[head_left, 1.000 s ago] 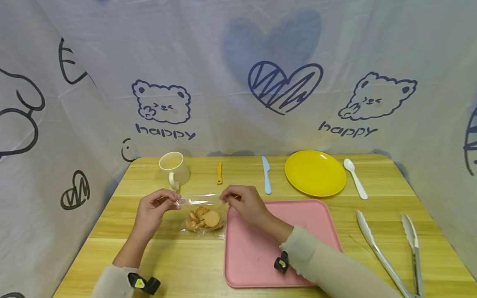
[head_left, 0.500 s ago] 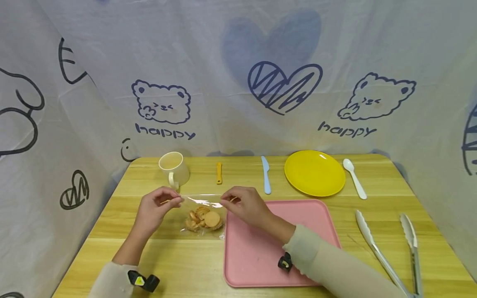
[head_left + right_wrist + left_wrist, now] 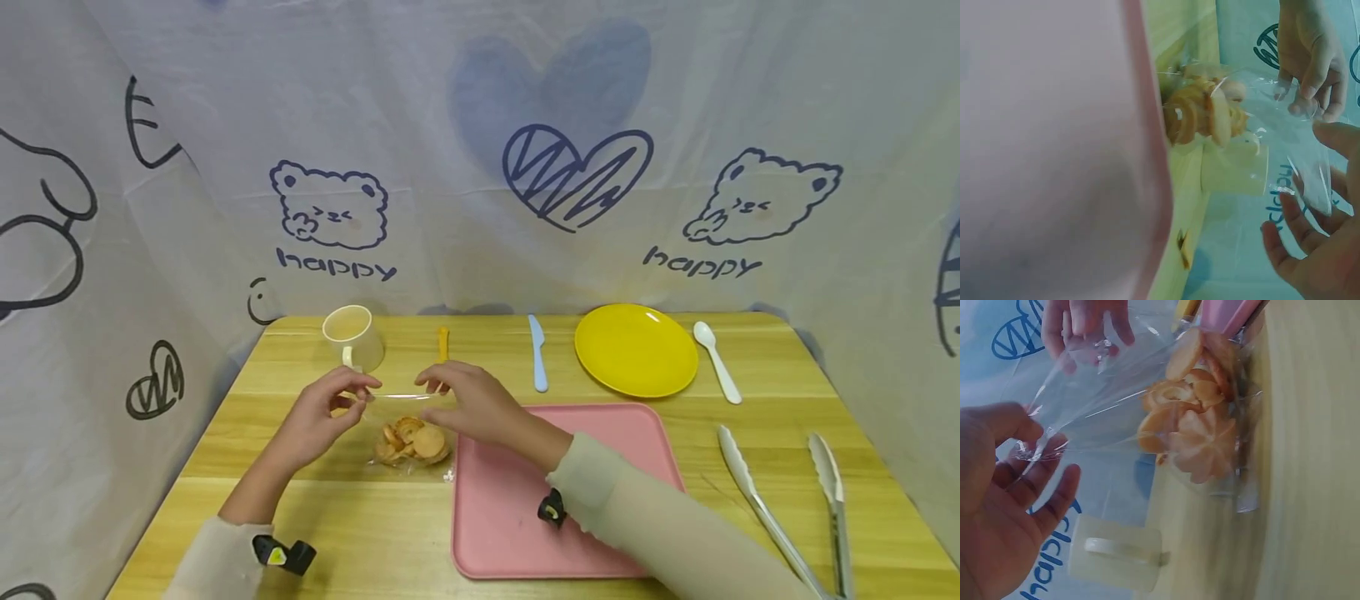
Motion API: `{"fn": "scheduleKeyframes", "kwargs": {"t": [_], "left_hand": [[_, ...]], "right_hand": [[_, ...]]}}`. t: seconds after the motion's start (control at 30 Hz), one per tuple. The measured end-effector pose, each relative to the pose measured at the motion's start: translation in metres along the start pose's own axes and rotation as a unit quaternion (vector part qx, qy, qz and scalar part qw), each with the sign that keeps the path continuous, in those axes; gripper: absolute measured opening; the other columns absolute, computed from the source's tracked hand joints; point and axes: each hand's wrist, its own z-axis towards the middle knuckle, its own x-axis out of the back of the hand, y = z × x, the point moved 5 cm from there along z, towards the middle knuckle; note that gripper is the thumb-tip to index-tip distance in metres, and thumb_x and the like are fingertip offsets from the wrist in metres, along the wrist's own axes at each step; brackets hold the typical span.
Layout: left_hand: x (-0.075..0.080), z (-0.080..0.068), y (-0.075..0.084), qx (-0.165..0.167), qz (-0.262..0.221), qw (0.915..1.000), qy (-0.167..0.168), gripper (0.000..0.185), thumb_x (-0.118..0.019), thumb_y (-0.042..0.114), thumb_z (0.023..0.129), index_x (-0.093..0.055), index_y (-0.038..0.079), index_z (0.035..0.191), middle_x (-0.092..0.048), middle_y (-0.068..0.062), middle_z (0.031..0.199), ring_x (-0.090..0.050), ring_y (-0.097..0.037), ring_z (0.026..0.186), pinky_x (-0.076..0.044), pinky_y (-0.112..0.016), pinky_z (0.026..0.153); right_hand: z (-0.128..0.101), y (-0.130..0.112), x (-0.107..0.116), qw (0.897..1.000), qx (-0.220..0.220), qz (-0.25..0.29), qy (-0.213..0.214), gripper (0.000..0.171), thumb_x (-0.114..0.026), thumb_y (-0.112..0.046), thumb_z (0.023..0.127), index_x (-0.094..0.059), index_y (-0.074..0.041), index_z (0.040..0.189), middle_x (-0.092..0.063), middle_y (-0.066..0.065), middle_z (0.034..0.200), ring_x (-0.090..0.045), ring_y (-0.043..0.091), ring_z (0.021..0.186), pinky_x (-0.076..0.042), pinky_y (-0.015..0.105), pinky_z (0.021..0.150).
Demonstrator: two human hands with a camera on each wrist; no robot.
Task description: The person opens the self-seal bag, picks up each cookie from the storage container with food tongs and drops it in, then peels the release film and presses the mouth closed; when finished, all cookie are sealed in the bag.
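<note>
A clear plastic bag [image 3: 408, 417] with several round cookies [image 3: 411, 440] stands on the wooden table, just left of the pink tray [image 3: 600, 483]. My left hand [image 3: 363, 392] pinches the left side of the bag's top edge between thumb and fingers, as the left wrist view shows [image 3: 1035, 447]. My right hand [image 3: 435, 385] holds the right side of that edge, lifted above the cookies [image 3: 1191, 425]. In the right wrist view the film [image 3: 1300, 162] stretches between thumb and fingers, with the cookies [image 3: 1200, 112] bunched at the bag's bottom.
Along the back of the table lie a cream mug [image 3: 352, 336], a small yellow tool [image 3: 442, 343], a blue knife [image 3: 536, 362], a yellow plate [image 3: 636, 350] and a white spoon [image 3: 716, 358]. Metal tongs [image 3: 780, 517] lie at the front right. Printed cloth walls surround the table.
My right hand has moved left and away from me, closer to the left hand. The bag's top edge is pulled up and narrower between them.
</note>
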Motion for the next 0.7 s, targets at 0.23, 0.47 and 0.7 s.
{"fn": "scheduleKeyframes", "kwargs": {"t": [0.23, 0.47, 0.7], "left_hand": [[-0.008, 0.011, 0.014, -0.009, 0.097, 0.9941, -0.048, 0.03, -0.08, 0.015, 0.092, -0.072, 0.013, 0.121, -0.06, 0.001, 0.107, -0.058, -0.023, 0.104, -0.053, -0.047, 0.087], [-0.02, 0.026, 0.03, -0.056, 0.155, 0.9854, -0.044, 0.012, -0.082, 0.018, 0.09, -0.077, 0.012, 0.1, -0.07, 0.004, 0.095, -0.064, -0.019, 0.094, -0.058, -0.045, 0.085], [-0.025, 0.027, 0.031, -0.06, 0.153, 0.9845, -0.062, 0.006, -0.08, 0.011, 0.092, -0.075, 0.015, 0.092, -0.068, 0.009, 0.089, -0.062, -0.014, 0.089, -0.059, -0.044, 0.081]], "right_hand": [[0.017, -0.009, -0.005, 0.999, -0.002, -0.034, -0.011, 0.019, -0.077, -0.03, 0.096, -0.078, -0.016, 0.107, -0.075, -0.006, 0.099, -0.069, 0.011, 0.09, -0.057, 0.025, 0.078], [0.019, -0.013, -0.008, 0.999, 0.005, -0.047, -0.01, 0.013, -0.076, -0.029, 0.097, -0.079, -0.018, 0.102, -0.075, -0.008, 0.095, -0.067, 0.006, 0.085, -0.055, 0.02, 0.074], [0.018, -0.015, -0.008, 0.999, 0.015, -0.051, -0.01, 0.008, -0.075, -0.025, 0.097, -0.079, -0.017, 0.099, -0.073, -0.007, 0.09, -0.063, 0.004, 0.078, -0.052, 0.018, 0.067]]}}
